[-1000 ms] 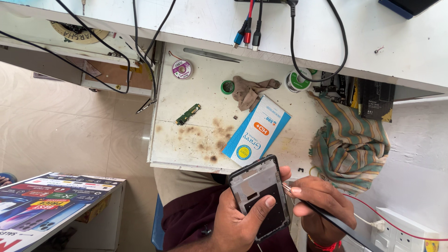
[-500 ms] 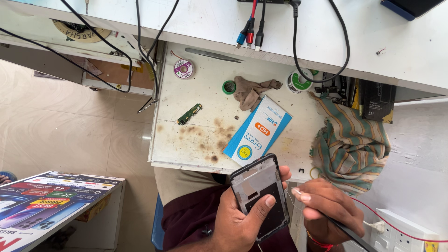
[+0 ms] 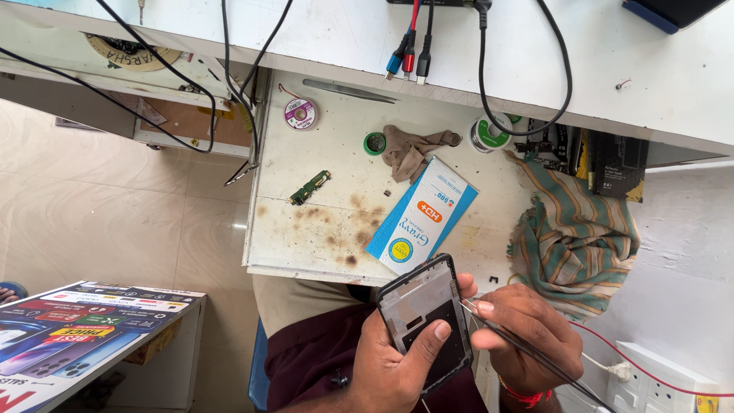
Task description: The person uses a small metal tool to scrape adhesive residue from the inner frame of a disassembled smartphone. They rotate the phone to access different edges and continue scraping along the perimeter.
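- The opened phone [image 3: 425,317] in the left hand [image 3: 394,367] shows a matt grey metal-looking inner plate inside a glossy black plastic frame.
- The thin tool [image 3: 527,352] in the grip of the right hand [image 3: 527,336], at the phone's right edge, looks like smooth dark metal.
- The table [image 3: 321,222] above the phone is a matt off-white board, rough with brown scorch stains.
- The packet [image 3: 423,216] just above the phone is glossy blue-and-white printed card.
- The striped cloth [image 3: 577,229] right of the packet is soft woven fabric, crumpled.
- The brown rag [image 3: 409,149] above the packet is limp matt cloth.
- The tweezers [image 3: 348,90] above the rag are smooth bright metal.
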